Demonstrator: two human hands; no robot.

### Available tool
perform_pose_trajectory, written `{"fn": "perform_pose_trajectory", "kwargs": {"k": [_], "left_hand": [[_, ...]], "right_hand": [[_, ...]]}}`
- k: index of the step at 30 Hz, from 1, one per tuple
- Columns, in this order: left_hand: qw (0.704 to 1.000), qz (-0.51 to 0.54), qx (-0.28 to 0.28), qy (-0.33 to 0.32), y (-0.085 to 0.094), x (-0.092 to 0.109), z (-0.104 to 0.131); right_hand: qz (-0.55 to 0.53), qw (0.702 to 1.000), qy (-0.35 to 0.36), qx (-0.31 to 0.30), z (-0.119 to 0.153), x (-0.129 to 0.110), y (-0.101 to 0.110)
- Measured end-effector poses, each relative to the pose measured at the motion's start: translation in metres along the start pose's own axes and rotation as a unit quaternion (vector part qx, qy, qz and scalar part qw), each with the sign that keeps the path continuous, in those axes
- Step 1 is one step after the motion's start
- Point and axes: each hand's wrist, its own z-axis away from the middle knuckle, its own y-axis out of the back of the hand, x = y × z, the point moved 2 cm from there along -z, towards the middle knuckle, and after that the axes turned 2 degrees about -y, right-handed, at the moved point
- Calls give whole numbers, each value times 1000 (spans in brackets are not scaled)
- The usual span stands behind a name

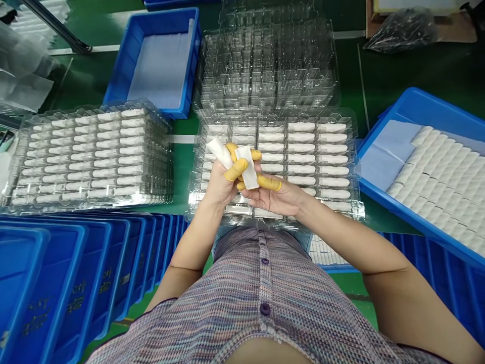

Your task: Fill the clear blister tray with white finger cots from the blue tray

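Observation:
Yellow finger cots cover several fingertips of both my hands, which meet over a clear plastic tray (358,167) filled with rows of white wrapped pieces (301,169). My left hand (224,184) is closed, with one white wrapped piece (219,151) sticking out behind the thumb. Between the left thumb and my right hand (278,196) is a second white piece (247,169), held upright and flat. The right fingers pinch its edge from the right side. What the white pieces contain cannot be seen.
Stacked filled trays (87,156) stand at left, and clear trays (269,60) are piled behind. A blue bin (191,65) with a pale sheet is back left. Another blue bin (411,98) at right holds white pieces. Nested blue bins (71,288) line the lower left.

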Motion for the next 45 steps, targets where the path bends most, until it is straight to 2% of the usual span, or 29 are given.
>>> {"fn": "perform_pose_trajectory", "kwargs": {"k": [3, 5, 7, 8, 9, 11, 13, 14, 15, 17, 19, 22, 28, 31, 35, 36, 37, 38, 39, 40, 41, 42, 43, 44, 45], "left_hand": [[1000, -1, 18, -2, 1, -1, -1], [998, 14, 60, -11, 5, -1, -3], [995, 30, 95, -8, 10, 0, -4], [994, 36, 102, -4, 12, 0, -4], [994, 41, 102, 0, 15, -1, -3], [995, 47, 88, -2, 19, -1, -1], [995, 51, 85, -13, 21, -3, 1], [995, 51, 87, -19, 22, -3, 2], [994, 50, 91, -24, 23, -4, 3], [993, 49, 97, -36, 23, -5, 4], [993, 48, 97, -45, 25, -6, 3], [991, 36, 110, -61, 29, -9, 1], [985, -31, 109, -131, 40, -13, -2], [985, -13, 111, -134, 45, -16, -5], [988, 13, 109, -111, 48, -19, -6], [988, 12, 106, -108, 48, -19, -5], [989, 9, 103, -105, 49, -19, -4], [990, 5, 101, -103, 51, -18, -3], [990, 2, 97, -99, 52, -17, -2], [991, -1, 93, -95, 53, -15, -2], [992, -1, 88, -91, 54, -14, -1], [993, 1, 84, -87, 54, -13, 0], [994, 3, 77, -81, 54, -12, 0], [995, 4, 69, -73, 54, -11, 0], [996, 2, 58, -63, 52, -11, 1]], "right_hand": [[44, 999, 26, 15, -1, -2, 2], [109, 990, 62, 60, -1, -14, 10], [222, 955, 142, 135, -1, -41, 25], [295, 918, 195, 180, -1, -60, 34], [371, 862, 258, 231, 1, -80, 45], [518, 712, 338, 333, 4, -121, 66], [638, 578, 329, 388, 4, -153, 84], [688, 525, 308, 396, 2, -163, 90], [729, 483, 282, 396, -1, -171, 95], [783, 425, 238, 387, -9, -177, 99], [813, 392, 212, 375, -19, -176, 99], [841, 359, 186, 360, -33, -170, 95], [864, 304, 173, 361, -37, -168, 90], [879, 290, 150, 347, -39, -169, 87], [877, 304, 124, 350, -46, -163, 76], [868, 320, 128, 357, -47, -159, 71], [852, 349, 140, 364, -46, -153, 65], [825, 398, 157, 369, -44, -145, 57], [783, 472, 174, 365, -41, -135, 49], [725, 567, 183, 346, -37, -122, 41], [644, 676, 175, 311, -34, -107, 33], [544, 785, 147, 258, -30, -91, 25], [441, 870, 101, 197, -27, -74, 17], [349, 924, 61, 143, -24, -58, 9], [276, 955, 34, 106, -21, -44, 3]]}}
